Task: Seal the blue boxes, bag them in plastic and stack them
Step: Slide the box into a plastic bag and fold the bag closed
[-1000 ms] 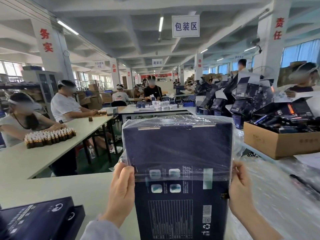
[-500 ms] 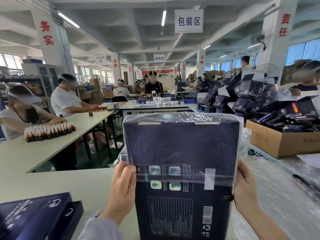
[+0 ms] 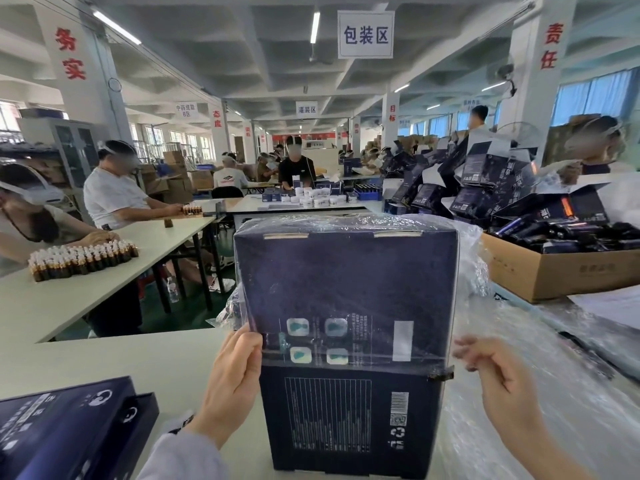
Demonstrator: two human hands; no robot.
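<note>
Hanging overhead — sign (image 3: 365,34) 包装区, barcoded blue box (image 3: 349,417), plastic bag (image 3: 346,278) halfway down

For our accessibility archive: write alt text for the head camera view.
A dark blue box stands upright on a white table, a clear plastic bag pulled over its upper half. The left hand grips the box's left edge; the right hand is at the bag's right edge, grip unclear. Other workers sit at long tables behind.

Showing deep navy across the box (image 3: 346,282), with white ruled text, a white barcode and four teal squares; showing colourless film on the plastic bag (image 3: 474,268), off-white on the table (image 3: 121,362), tan on the carton (image 3: 554,271).
</note>
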